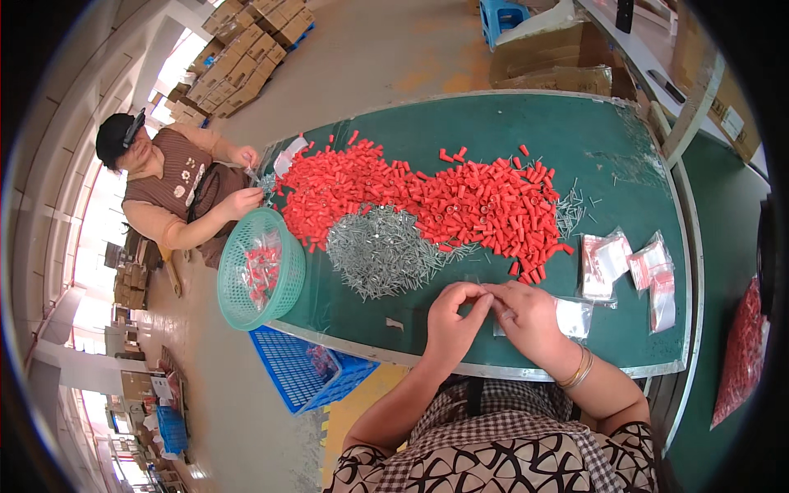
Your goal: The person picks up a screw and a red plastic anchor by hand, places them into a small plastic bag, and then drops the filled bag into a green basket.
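Observation:
My left hand [454, 323] and my right hand [528, 319] meet over the near edge of the green table [608, 181]. The thumb and fingers of both are pinched together at the tips; whatever lies between them is too small or hidden to make out. Below my right wrist lies a clear plastic bag [573, 319], partly covered by that hand. Just beyond my fingers spreads a big heap of red plastic caps [493, 205]. A mound of small grey metal screws or nails [378, 251] sits to its near left. More metal pins [569, 212] are scattered at the heap's right end.
Stacks of small clear bags [604, 263] lie at the right. A green basket [292, 267] holding filled bags stands at the left table edge, above a blue crate [288, 378]. Across the left end sits a co-worker [185, 181], hands over the table. A cardboard box [559, 62] stands beyond.

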`<action>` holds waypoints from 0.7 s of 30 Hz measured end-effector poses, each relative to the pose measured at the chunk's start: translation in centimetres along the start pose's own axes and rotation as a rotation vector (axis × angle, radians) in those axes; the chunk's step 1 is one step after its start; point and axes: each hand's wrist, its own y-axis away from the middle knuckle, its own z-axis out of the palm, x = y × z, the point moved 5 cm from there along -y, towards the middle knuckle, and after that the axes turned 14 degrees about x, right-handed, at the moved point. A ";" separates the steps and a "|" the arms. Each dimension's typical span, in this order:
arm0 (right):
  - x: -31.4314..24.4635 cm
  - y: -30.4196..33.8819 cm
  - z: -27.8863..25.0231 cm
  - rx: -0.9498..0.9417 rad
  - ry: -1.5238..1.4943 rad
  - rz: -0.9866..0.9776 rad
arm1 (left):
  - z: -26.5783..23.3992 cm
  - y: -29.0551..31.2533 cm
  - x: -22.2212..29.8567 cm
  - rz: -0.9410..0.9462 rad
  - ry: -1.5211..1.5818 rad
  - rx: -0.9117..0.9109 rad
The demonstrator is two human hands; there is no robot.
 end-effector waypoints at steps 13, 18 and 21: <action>2.3 0.8 0.9 -0.146 -0.402 0.614 | -1.1 0.0 0.0 -0.144 0.093 -0.122; 2.3 1.0 0.5 -0.087 -0.361 0.565 | -0.6 0.3 -1.2 -0.242 0.203 -0.151; 2.8 1.6 0.8 -0.032 -0.419 0.589 | -0.1 0.5 -2.0 -0.300 0.210 -0.160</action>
